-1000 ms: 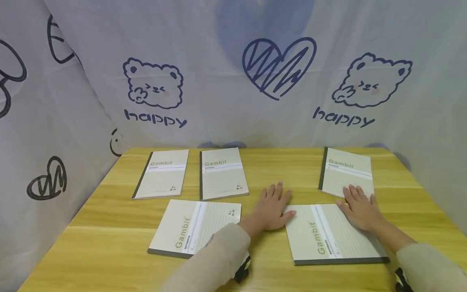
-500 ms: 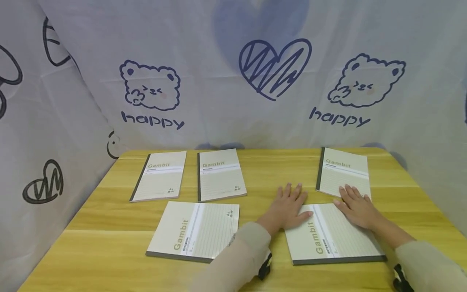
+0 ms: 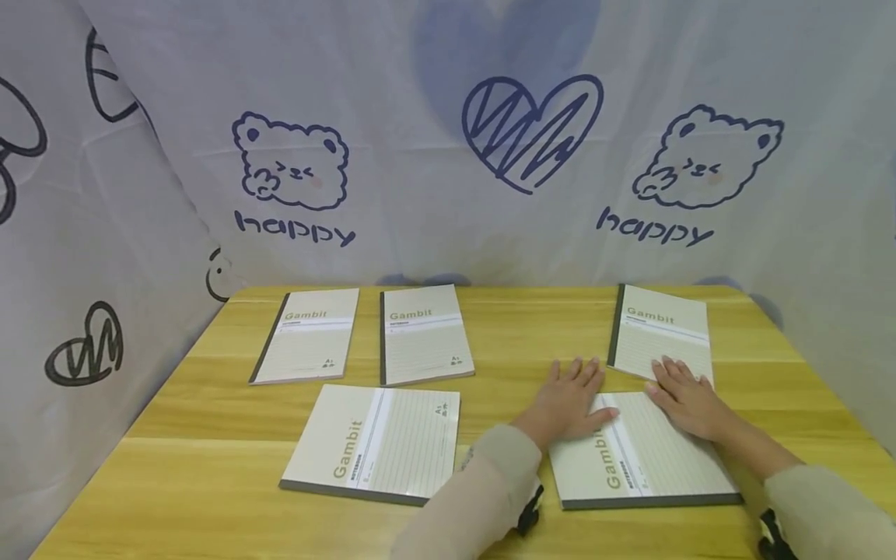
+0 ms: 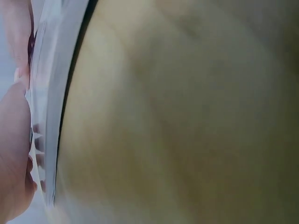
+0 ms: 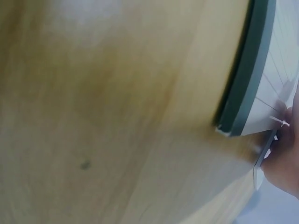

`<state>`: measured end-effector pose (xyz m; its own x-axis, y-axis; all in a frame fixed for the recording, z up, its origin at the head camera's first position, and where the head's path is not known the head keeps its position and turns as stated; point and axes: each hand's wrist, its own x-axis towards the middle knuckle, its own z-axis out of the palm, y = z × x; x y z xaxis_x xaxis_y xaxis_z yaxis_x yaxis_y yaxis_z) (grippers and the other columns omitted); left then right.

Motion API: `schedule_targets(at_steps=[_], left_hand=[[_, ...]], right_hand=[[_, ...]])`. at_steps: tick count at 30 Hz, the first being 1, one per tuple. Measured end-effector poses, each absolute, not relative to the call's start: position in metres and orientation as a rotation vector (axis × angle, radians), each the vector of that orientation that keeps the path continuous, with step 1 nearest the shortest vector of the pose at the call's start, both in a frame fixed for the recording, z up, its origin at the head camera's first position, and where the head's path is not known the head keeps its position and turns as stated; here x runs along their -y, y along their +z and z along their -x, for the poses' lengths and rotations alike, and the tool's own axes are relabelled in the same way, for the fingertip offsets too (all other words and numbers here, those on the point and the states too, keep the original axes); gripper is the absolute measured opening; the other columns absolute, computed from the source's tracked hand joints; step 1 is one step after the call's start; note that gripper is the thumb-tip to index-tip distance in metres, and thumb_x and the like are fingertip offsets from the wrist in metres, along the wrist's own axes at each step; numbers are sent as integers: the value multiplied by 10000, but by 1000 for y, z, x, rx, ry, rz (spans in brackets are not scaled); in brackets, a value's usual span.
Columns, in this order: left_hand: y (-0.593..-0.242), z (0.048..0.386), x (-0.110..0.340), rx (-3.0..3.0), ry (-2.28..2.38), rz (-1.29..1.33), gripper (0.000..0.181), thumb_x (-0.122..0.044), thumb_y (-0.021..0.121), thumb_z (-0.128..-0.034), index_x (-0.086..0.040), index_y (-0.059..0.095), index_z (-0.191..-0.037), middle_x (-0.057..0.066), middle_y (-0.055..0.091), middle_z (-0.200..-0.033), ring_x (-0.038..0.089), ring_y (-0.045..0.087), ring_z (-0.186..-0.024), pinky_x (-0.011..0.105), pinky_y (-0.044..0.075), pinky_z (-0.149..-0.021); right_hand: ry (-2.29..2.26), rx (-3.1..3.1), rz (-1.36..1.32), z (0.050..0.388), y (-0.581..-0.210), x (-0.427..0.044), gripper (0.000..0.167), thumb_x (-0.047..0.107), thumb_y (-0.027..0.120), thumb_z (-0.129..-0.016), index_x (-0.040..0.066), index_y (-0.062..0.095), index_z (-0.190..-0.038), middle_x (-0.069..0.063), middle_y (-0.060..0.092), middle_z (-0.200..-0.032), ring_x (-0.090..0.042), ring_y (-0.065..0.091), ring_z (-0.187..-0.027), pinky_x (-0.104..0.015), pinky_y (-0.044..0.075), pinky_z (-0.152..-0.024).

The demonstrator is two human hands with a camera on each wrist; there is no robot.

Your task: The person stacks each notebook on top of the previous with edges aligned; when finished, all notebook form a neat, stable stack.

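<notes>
A cream Gambit notebook with a dark spine (image 3: 672, 459) lies sideways at the front right, its spine toward me. My left hand (image 3: 570, 400), fingers straight and spread, rests over its far left corner and covers part of the title. On its far right part lies my right hand (image 3: 689, 400), flat, with the fingertips reaching the lower edge of an upright notebook (image 3: 661, 323) behind. In the left wrist view the hand (image 4: 14, 149) shows beside the notebook's pale edge (image 4: 53, 116). The right wrist view catches the dark spine (image 5: 247, 70) and part of the right hand (image 5: 285, 154).
Another sideways notebook (image 3: 374, 439) lies at the front left, partly behind the left sleeve. Two upright notebooks, one far left (image 3: 308, 334) and one beside it (image 3: 425, 334), lie at the back of the wooden table (image 3: 210, 467). A printed cloth (image 3: 420, 194) hangs behind.
My left hand has slid to the right, from the table at the notebook's left edge onto its far left corner. The right hand stays nearly in place; the notebooks have not visibly moved.
</notes>
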<state>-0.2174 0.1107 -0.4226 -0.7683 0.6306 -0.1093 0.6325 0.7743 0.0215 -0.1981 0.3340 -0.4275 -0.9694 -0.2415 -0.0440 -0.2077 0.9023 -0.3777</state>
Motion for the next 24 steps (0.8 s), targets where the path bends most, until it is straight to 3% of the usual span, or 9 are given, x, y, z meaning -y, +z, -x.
schedule_targets(at_steps=[11,24], left_hand=[[-427,219,-115,-2834,-89,-993,691,-625,125,-935,-229,100,-1501,-91,46,-1568,79,82,-1440,278,117,-1177],[-425,222,-104,-2831,-89,-979,707,-631,116,-930,-211,128,-1499,-72,58,-1570,89,91,-1441,277,127,-1175]], right_hand=[[-571,-2966,368,198,-424,-333,638,385,308,-1004,-125,280,-1386,-382,197,-1431,-573,152,-1310,-737,92,-987],[-493,-2977,475,204,-417,-303,592,380,345,-997,-76,356,-1375,-315,282,-1436,-516,232,-1321,-696,176,-1015]])
